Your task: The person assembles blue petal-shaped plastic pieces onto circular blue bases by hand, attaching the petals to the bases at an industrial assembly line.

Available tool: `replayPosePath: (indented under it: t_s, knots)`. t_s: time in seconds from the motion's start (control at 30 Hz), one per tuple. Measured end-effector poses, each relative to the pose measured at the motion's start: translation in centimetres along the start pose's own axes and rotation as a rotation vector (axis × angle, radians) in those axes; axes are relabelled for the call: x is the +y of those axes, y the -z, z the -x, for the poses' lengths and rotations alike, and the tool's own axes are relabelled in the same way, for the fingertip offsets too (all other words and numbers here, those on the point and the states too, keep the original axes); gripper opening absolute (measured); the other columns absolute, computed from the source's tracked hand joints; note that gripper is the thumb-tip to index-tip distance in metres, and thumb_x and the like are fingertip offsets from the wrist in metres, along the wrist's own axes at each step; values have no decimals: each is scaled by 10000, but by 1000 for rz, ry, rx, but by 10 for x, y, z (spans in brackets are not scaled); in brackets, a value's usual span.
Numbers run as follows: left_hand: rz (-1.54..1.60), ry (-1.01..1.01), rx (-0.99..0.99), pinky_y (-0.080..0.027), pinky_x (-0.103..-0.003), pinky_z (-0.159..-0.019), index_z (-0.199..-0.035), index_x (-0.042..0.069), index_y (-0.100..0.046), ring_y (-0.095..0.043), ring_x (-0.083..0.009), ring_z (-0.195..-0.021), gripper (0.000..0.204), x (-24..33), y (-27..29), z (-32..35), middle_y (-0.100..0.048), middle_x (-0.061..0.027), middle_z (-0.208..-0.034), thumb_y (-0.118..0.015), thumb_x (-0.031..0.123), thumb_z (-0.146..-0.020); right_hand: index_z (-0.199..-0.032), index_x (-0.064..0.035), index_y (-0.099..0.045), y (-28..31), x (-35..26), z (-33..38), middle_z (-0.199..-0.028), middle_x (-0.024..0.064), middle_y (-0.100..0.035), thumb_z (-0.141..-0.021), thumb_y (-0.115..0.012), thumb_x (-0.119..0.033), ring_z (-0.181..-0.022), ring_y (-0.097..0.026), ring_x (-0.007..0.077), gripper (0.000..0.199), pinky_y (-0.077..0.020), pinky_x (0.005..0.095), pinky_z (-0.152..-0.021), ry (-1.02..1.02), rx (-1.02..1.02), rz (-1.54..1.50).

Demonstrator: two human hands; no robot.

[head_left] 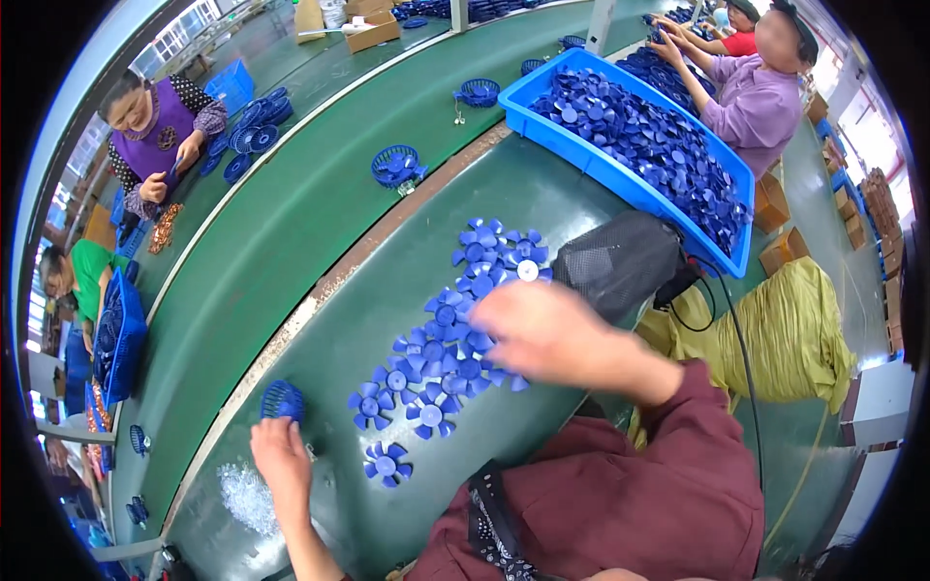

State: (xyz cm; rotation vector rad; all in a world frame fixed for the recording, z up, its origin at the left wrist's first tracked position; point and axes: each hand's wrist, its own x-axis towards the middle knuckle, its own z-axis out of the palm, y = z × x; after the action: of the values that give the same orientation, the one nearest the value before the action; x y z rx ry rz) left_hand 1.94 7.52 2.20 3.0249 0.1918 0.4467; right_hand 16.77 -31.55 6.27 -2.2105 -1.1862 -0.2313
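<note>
My left hand (281, 463) has its fingers closed at the near edge of a small blue fan housing (282, 399), a round basket-like cage at the left of the work table. Beside that hand lies a pile of small clear plastic pieces (248, 498). My right hand (542, 329) is smeared by motion above a spread of blue fan blades (446, 316), so what its fingers do is hidden. One blade with a white hub (527, 270) lies at the far end of the spread. A single blade (387, 466) sits apart, nearest me.
A blue tray (620, 163) heaped with fan blades stands at the far right, a black mesh bag (620, 261) beside it. Beyond the table's edge runs a green conveyor belt (291, 232) carrying blue housings (397, 167). Several people work around; a yellow sack (790, 334) lies at right.
</note>
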Motion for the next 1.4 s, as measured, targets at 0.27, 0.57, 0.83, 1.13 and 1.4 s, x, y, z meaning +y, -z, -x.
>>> replayPosePath:
  t_s: [0.27, 0.57, 0.83, 1.13, 1.4]
  knots:
    - [165, 36, 15, -445, -391, -781, -969, 7, -600, -544, -308, -854, 137, 59, 18, 9, -593, -126, -898, -610, 31, -834, -1349, -42, -436, 95, 101, 104, -1379, 206, -426, -634, -752, -68, -1313, -375, 383, 782, -335, 452, -1076, -465, -370, 466]
    - [376, -134, -35, -465, -362, -832, -994, 8, -614, -590, -283, -914, 201, 142, 26, 8, -626, -127, -949, -644, 12, -795, -1363, -48, -429, 127, 105, 160, -1377, 197, -425, -601, -820, -77, -1312, -378, 375, 857, -343, 445, -1072, -506, -193, 486]
    - [606, -660, -181, -451, -425, -827, -1067, 27, -583, -559, -332, -953, 305, 296, -22, -31, -600, -136, -1033, -683, 103, -789, -1399, -89, -383, 108, 131, 153, -1410, 220, -380, -504, -884, -141, -1319, -364, 391, 1027, -344, 461, -1063, -450, -177, 551]
    - [667, -701, -175, -457, -412, -865, -1096, 2, -576, -558, -355, -1003, 359, 340, -54, -39, -587, -169, -1105, -692, 35, -759, -1158, -58, -552, 121, 138, 155, -1032, 109, -500, -499, -880, -271, -989, -495, 283, 766, -428, 370, -841, -359, -192, 631]
    - [569, -687, -82, -379, -446, -1012, -1305, -14, -464, -465, -390, -1202, 605, 378, -68, -57, -459, -218, -1336, -718, 77, -763, -676, -24, -489, 100, 132, 213, -648, 84, -441, -796, -730, -129, -576, -472, 262, 289, -389, 380, -524, -322, 487, 182]
